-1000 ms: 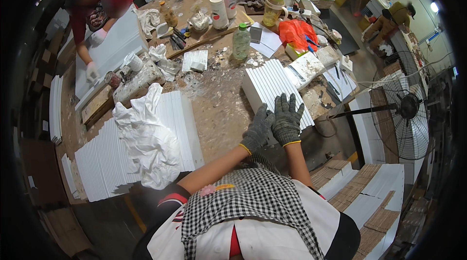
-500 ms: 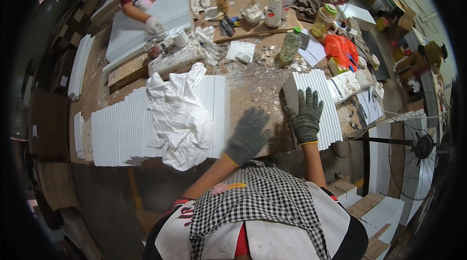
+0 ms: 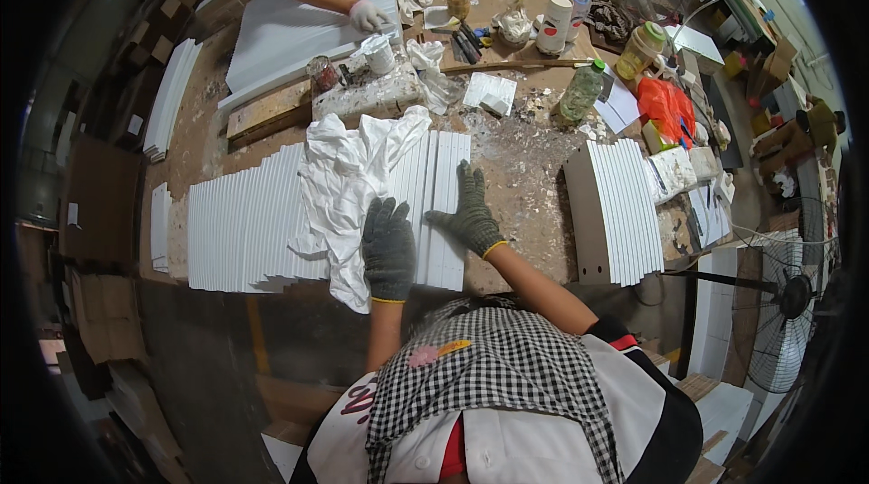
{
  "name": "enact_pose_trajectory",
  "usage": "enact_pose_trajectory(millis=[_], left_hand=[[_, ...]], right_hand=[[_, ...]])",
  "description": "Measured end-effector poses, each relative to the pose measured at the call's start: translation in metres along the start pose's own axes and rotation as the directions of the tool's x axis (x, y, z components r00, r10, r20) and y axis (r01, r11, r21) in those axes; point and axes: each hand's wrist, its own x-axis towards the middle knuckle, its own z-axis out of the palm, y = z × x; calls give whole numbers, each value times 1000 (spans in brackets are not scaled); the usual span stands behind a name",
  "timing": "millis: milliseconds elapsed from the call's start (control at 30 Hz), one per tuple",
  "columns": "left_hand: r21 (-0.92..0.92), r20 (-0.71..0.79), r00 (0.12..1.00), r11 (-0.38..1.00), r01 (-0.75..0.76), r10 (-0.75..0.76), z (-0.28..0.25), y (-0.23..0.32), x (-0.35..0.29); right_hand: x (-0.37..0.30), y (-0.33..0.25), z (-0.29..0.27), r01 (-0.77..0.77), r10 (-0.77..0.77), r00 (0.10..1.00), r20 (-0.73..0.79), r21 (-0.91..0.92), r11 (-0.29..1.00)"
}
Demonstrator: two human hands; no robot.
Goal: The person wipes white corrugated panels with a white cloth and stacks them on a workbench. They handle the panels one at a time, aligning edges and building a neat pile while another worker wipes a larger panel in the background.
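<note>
Jug, clear with green lid: holds yellowish liquid. Bottle, clear plastic with green cap: contents unclear. Cup, white: stands on a white-spattered block. Row of narrow white panels: at the near table edge; crumpled white cloth covers part. Left grey-gloved hand: fingers straight, close together, beside the cloth. Right grey-gloved hand: thumb spread wide, over the row's right end.

From the person's head, one wide fisheye view looks down on the nearby hands and workbench
</note>
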Motion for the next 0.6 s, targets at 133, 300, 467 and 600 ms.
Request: enact_pose_trajectory(millis=[133, 300, 467, 600], left_hand=[[-30, 0, 1000, 999, 28, -28, -1, 4, -3], [14, 2, 1000, 1000, -9, 9, -2, 0, -5], [59, 19, 1000, 998, 19, -21, -2, -2, -6], [153, -58, 998, 988, 8, 1, -10, 8, -1]], right_hand=[[6, 12, 6, 18, -17, 1000, 17, -35, 999], [11, 12, 16, 9, -9, 1000, 11, -22, 1000], [6, 6, -6, -2, 3, 1000, 25, -42, 999], [-5, -15, -26, -104, 110, 994, 24, -162, 981]])
